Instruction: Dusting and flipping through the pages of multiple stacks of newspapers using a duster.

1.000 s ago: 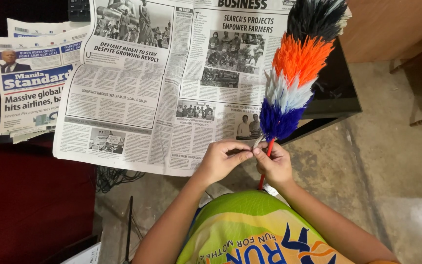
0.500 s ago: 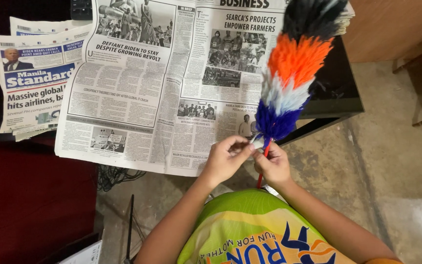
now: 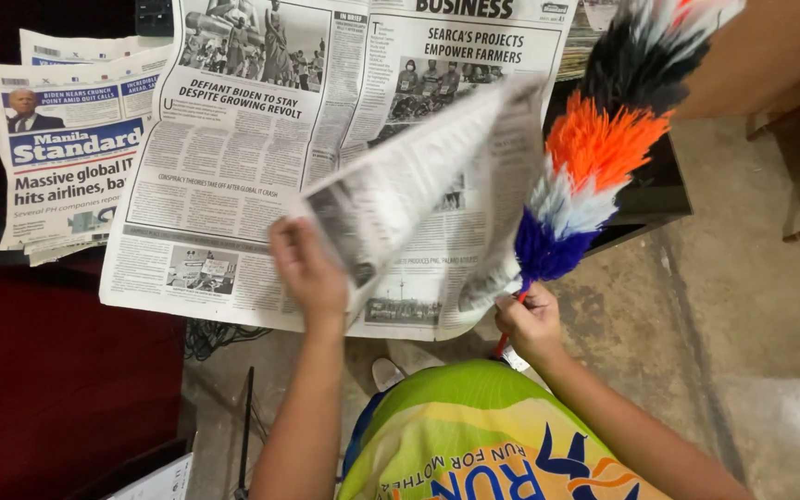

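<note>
1. Newspaper page (image 3: 418,185), frame centre, lifted and curled over open newspaper (image 3: 233,167).
2. Left hand (image 3: 307,268) pinches the page's lower edge.
3. Right hand (image 3: 530,319), lower right of centre, clamped on feather duster (image 3: 594,157) handle; hands apart.
4. Folded newspapers (image 3: 57,167), upper left.

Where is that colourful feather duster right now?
In the head view, the feather duster is right of centre, its red handle gripped in the right hand, feathers pointing up over the open newspaper beside the page lifted by the left hand.
</note>
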